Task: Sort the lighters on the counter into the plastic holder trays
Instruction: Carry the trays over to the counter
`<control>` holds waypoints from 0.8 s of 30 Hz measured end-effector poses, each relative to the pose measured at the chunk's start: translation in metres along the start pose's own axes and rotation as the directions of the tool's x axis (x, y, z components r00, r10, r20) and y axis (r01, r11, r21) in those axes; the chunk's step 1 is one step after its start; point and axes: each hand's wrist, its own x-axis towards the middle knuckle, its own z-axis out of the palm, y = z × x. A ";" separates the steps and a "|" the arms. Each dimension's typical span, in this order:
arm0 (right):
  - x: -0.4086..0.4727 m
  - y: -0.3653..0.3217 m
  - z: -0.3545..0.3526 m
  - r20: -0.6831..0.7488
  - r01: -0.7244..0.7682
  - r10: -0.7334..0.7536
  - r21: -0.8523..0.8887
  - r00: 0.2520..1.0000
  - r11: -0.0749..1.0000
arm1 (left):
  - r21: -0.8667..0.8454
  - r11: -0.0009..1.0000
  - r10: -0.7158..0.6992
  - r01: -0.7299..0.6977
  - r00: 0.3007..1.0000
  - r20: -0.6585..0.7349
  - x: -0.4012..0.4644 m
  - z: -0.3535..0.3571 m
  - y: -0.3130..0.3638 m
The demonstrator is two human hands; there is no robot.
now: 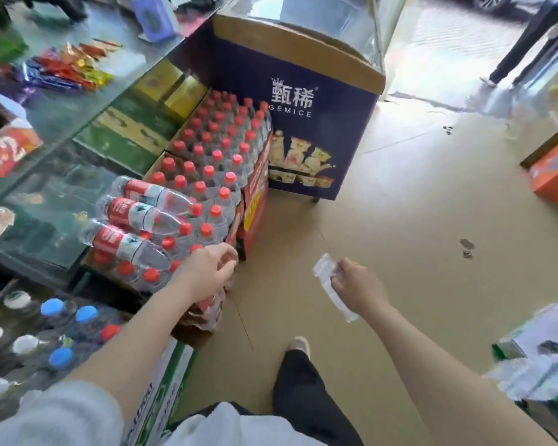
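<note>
The right hand [356, 288] pinches a clear plastic tray [331, 286] by its edge, held over the tan floor [400, 220], grip clenched on it. The left hand [207, 272] reaches toward the red-capped water bottles [207, 175] stacked in packs beside the glass bench [62, 123]; its fingers curl, but whether that grip holds anything I cannot tell. Bright wrapped items [68, 67] lie on the bench, too blurred to name. A dark blue carton [297, 111] stands behind the bottles.
</note>
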 end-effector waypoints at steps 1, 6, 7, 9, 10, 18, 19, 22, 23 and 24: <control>0.033 0.000 -0.013 0.012 0.014 -0.014 -0.002 1.000 1.000 | 0.005 0.999 -0.047 0.047 0.999 -0.005 0.026 -0.001 -0.001; 0.166 -0.041 -0.074 0.051 0.147 -0.148 0.016 0.988 0.989 | -0.021 0.967 -0.253 0.252 0.965 -0.064 0.116 -0.028 -0.011; 0.188 -0.056 -0.084 0.053 0.193 -0.193 0.006 0.980 0.981 | -0.037 0.955 -0.295 0.293 0.952 -0.085 0.128 -0.034 -0.015; 0.228 -0.091 -0.100 0.070 0.288 -0.288 0.010 0.955 0.958 | -0.056 0.925 -0.380 0.376 0.915 -0.138 0.149 -0.049 -0.026; 0.245 -0.109 -0.105 0.090 0.341 -0.341 0.016 0.936 0.940 | -0.065 0.909 -0.418 0.413 0.894 -0.164 0.158 -0.057 -0.032; 0.366 -0.234 -0.115 0.164 0.713 -0.698 -0.049 0.697 0.700 | -0.088 0.796 -0.604 0.599 0.775 -0.184 0.222 -0.104 -0.098; 0.380 -0.243 -0.116 0.183 0.724 -0.706 -0.057 0.684 0.687 | -0.103 0.790 -0.612 0.605 0.767 -0.191 0.231 -0.110 -0.103; 0.424 -0.262 -0.119 0.237 0.763 -0.728 -0.114 0.643 0.637 | -0.207 0.789 -0.614 0.579 0.738 -0.278 0.263 -0.131 -0.107; 0.440 -0.266 -0.120 0.242 0.767 -0.730 -0.128 0.639 0.628 | -0.237 0.797 -0.604 0.556 0.734 -0.312 0.275 -0.140 -0.106; 0.456 -0.271 -0.121 0.248 0.767 -0.728 -0.134 0.638 0.627 | -0.263 0.809 -0.588 0.526 0.729 -0.350 0.286 -0.149 -0.104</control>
